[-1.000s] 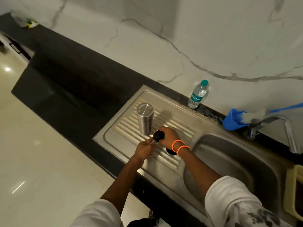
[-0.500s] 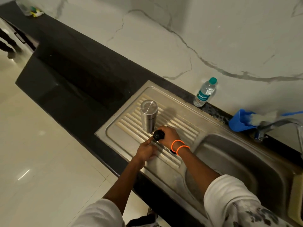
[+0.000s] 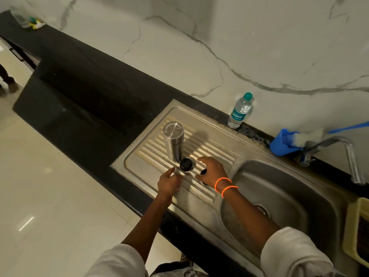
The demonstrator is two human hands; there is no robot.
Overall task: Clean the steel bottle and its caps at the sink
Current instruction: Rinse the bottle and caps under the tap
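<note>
The steel bottle [image 3: 173, 140] stands on the ribbed drainboard [image 3: 207, 148] of the sink, flat end up. Just in front of it a black cap [image 3: 186, 164] rests on the ribs, free of both hands. A second black cap [image 3: 203, 172] lies partly hidden under my right hand [image 3: 211, 170], which hovers over it with fingers spread. My left hand [image 3: 168, 181] is a little to the left of the first cap, fingers loosely apart and holding nothing.
The sink basin [image 3: 283, 198] with its drain lies to the right, the tap [image 3: 339, 148] behind it. A plastic water bottle [image 3: 240, 110] and a blue holder with a brush [image 3: 285, 141] stand by the wall. A yellow basket [image 3: 357, 230] sits at the right edge.
My right hand has let go of the black cap, which now stands on the drainboard by the bottle. Both hands have drawn slightly apart from it.
</note>
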